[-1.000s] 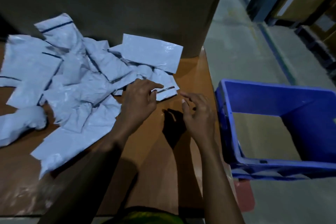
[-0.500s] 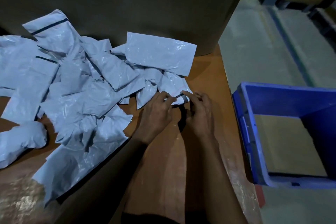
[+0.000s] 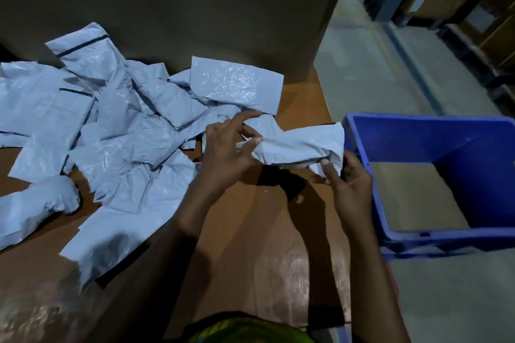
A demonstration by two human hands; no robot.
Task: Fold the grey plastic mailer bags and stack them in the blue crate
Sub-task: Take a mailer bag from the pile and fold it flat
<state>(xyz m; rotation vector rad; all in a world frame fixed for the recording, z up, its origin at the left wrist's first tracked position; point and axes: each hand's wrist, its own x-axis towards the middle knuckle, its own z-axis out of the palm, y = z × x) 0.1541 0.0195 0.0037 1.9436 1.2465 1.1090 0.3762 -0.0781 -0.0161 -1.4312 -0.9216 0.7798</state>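
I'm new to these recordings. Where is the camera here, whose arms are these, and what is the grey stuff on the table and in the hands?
There is no machine here: a person works with bare hands. The only camera sits on the person's head and looks forward and down, so both arms come in from the bottom of the picture. The left hand pinches one end of a crumpled grey mailer, a plastic shipping bag. The right hand grips its other end, and the bag is lifted off the table. A loose pile of more grey bags lies on the left part of the table. The blue crate stands to the right, beside the table.
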